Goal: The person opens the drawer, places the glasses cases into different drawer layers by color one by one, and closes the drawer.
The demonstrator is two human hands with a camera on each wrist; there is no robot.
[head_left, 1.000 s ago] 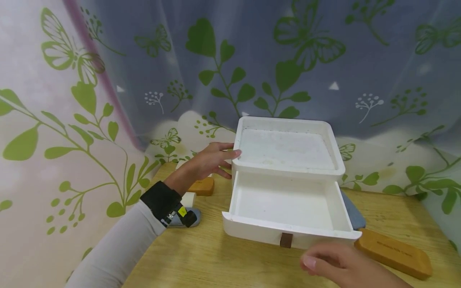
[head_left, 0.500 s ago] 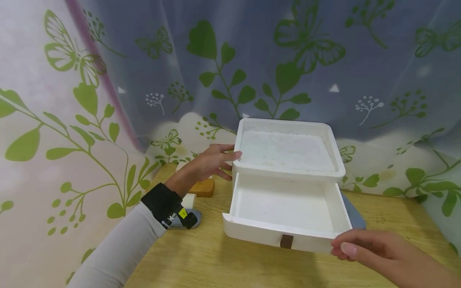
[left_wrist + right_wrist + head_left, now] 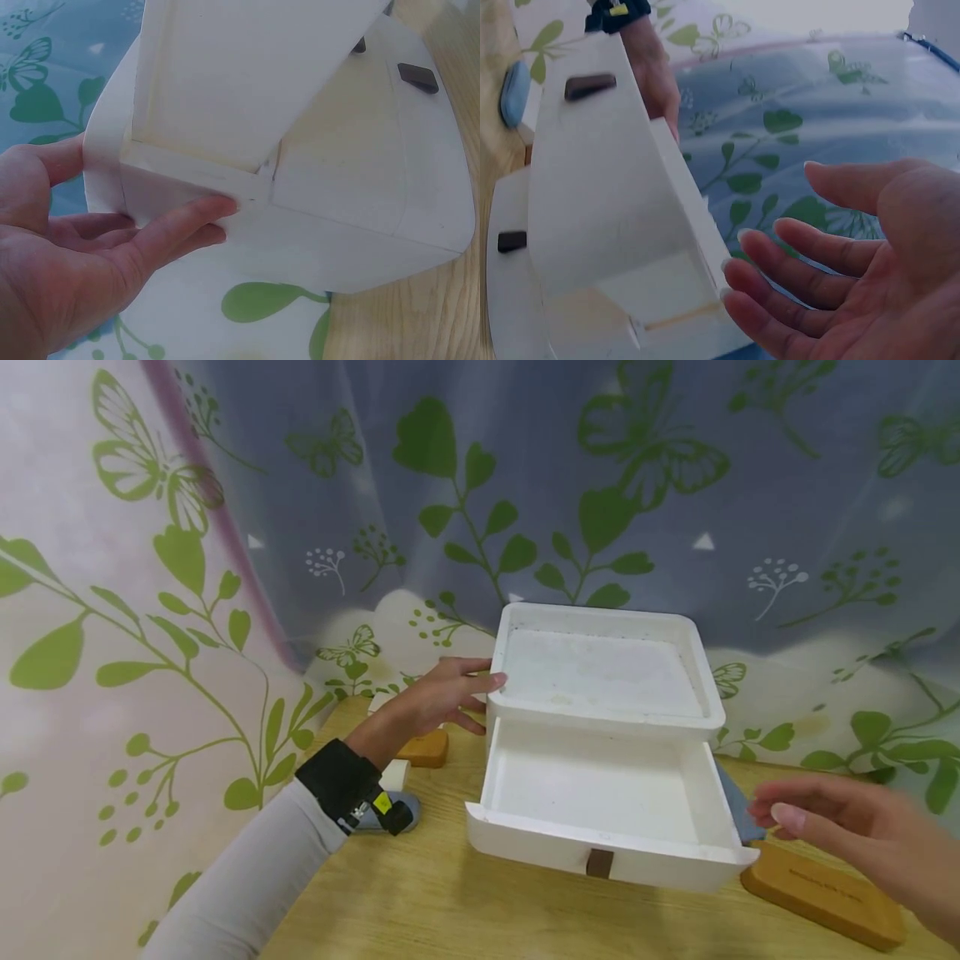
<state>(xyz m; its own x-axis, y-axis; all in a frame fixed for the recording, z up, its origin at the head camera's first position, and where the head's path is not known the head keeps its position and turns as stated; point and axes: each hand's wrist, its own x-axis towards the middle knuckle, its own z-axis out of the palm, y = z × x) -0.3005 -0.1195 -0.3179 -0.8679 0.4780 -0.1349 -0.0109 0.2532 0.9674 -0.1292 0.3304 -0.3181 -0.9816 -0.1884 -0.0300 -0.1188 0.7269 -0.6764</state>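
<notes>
"White box [image 3: 600,720], out on the desk [image 3: 525,910] near the curtain [image 3: 525,502]. Is that what they're busy with?"

"I'd say so. Its drawer [image 3: 536,843] sticks out at the front, so I take opening it, with the box steadied, as the step in hand."

"Steadied by the left hand [image 3: 446,692]?"

"Yes, it rests on the box's left side, fingers fairly straight, thumb at the rim, not clenched round anything."

"And the right hand [image 3: 858,831]?"

"Loosely spread, holding nothing, beside the drawer's right front corner. Shifting the drawer would call for reaching the brown tab [image 3: 600,863] or the front edge, I reckon, while the left stops the box sliding."

"What's lying about?"

"One orange-brown block [image 3: 813,889] near the right hand, and a blue-grey thing [image 3: 738,802] beside the box. Over by the left wrist, a second orange-brown block [image 3: 425,749], a white block [image 3: 395,774] and a blue piece [image 3: 407,810], partly hidden."

"And the room?"

"Pale wood grain on the desk; that curtain behind, green leaves and butterflies on blue and white."
</notes>
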